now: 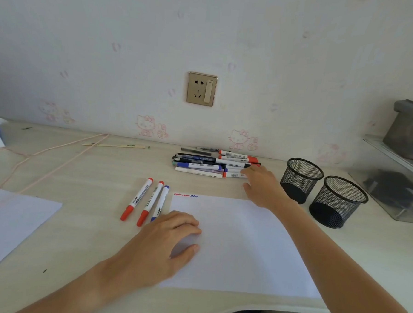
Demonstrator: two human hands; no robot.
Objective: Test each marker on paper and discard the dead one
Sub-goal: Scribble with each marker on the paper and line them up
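Observation:
A white sheet of paper (239, 249) lies on the desk with short red and blue scribbles (186, 195) at its top left corner. My left hand (162, 245) presses flat on the sheet's left edge. Left of the sheet lie two red-capped markers (136, 199) (150, 203) and one blue-capped marker (160, 203), side by side. A pile of several markers and pens (212, 163) sits near the wall. My right hand (262, 185) reaches to the pile's right end, fingers touching the markers there; whether it grips one is hidden.
Two black mesh pen cups (301, 179) (338, 201) stand right of the paper. A clear plastic box (391, 180) is at the far right. Another white sheet (10, 220) lies at the left, with pink cord (57, 153) and a wooden stick (112, 145) behind it.

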